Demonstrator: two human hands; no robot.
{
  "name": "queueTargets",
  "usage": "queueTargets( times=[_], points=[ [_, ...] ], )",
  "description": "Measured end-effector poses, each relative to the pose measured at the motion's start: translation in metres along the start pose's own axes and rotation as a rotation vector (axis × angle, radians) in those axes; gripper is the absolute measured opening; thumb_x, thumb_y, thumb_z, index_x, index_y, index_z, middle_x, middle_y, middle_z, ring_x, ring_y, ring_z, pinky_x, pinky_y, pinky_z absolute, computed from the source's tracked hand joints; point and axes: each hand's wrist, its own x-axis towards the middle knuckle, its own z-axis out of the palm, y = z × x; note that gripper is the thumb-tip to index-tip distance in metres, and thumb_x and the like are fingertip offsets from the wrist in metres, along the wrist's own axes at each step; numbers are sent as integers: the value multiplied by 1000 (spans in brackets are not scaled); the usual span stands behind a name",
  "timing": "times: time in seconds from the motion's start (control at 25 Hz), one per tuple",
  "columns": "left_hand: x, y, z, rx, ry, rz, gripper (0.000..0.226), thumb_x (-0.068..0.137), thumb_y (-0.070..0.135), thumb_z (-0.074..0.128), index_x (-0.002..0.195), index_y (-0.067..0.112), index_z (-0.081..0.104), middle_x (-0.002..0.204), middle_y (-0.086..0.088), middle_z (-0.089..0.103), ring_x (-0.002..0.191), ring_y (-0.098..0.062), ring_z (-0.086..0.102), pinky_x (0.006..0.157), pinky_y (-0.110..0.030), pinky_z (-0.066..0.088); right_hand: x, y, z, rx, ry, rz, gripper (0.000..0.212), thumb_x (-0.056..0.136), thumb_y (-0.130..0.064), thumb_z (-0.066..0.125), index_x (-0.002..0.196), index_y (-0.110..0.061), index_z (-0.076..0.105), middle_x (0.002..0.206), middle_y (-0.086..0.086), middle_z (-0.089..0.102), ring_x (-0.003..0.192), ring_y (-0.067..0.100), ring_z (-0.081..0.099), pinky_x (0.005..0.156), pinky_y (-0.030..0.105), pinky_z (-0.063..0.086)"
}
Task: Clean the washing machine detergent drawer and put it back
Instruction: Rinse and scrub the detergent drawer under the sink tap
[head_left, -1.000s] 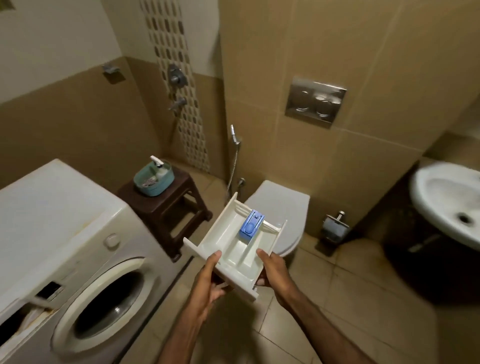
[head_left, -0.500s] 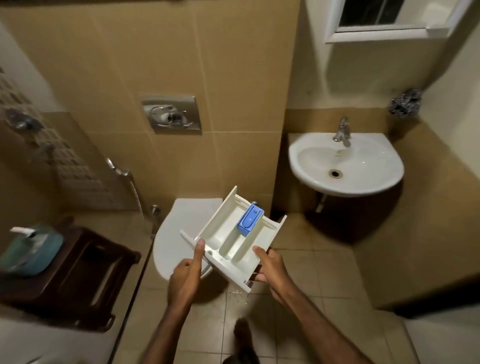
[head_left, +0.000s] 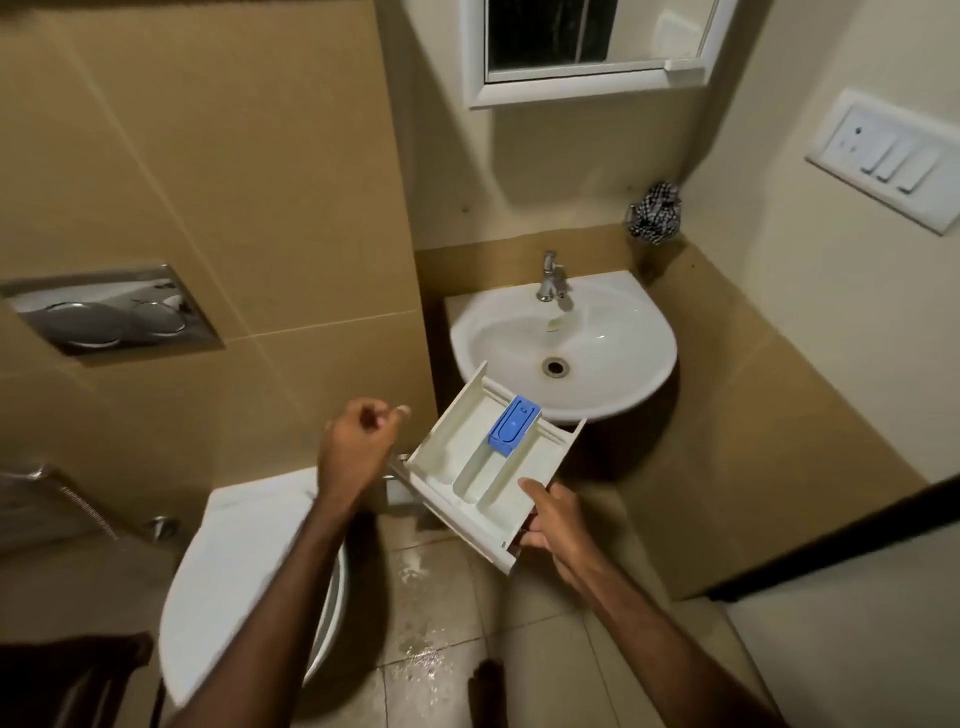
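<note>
detergent drawer: white, blue insert, held in the air just near of the sink. right hand grasps its near corner; left hand loosely curled, holding nothing. step: carrying to wash. next: reach tap, rinse compartments.

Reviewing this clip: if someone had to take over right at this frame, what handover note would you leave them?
Right hand grips the detergent drawer at its front corner, holding it tilted just in front of the sink. Left hand is off the drawer, raised beside it, fingers loosely curled, holding nothing. The blue insert sits in the drawer. Tap appears off.
Done: drawer is out and carried to the sink.
Left: rinse and clean it, then return it to the washing machine, which is out of view.
</note>
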Motion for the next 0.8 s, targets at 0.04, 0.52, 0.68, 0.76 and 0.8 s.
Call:
queueTargets(
  times=[0.04, 0.52, 0.68, 0.76, 0.8],
  points=[
    [25, 8, 16, 60, -168, 19, 43, 82, 58, 72, 104, 22, 69, 93, 4, 73, 89, -20, 69, 82, -33, 53, 10, -10, -6, -10, 20, -4, 18, 104, -20, 59, 121, -17, 62, 104, 2, 78, 95, 22, 76, 65, 41, 64],
    [138, 102, 149, 109, -1039, -133, 57, 96, 71, 43, 130, 29, 60, 124, -2, 68, 111, -27, 67, 75, -42, 63, 110, -120, -102, -160, 29, 17, 19, 101, -30, 62, 112, -17, 70, 99, -1, 80, 89, 17, 76, 75, 34, 59],
    [143, 109, 177, -49, -930, -268, 47, 99, 58, 52, 127, 22, 64, 114, -9, 70, 98, -29, 70, 65, -38, 59, 159, -153, -131, -239, -118, 96, 40, 92, -51, 69, 120, -23, 72, 109, -3, 79, 109, 20, 73, 108, 50, 50],
    [143, 106, 189, -145, -832, -337, 44, 99, 48, 59, 127, 14, 65, 103, -11, 69, 86, -27, 69, 61, -37, 58, 186, -174, -145, -266, -204, 134, 57, 85, -65, 70, 123, -24, 71, 115, -1, 78, 115, 24, 70, 112, 51, 45],
    [141, 106, 194, -191, -787, -378, 42, 99, 43, 60, 127, 12, 65, 101, -12, 70, 82, -27, 69, 60, -36, 58, 198, -186, -153, -259, -234, 142, 60, 85, -69, 68, 125, -24, 71, 118, 1, 77, 116, 25, 70, 111, 51, 47]
  ],
)
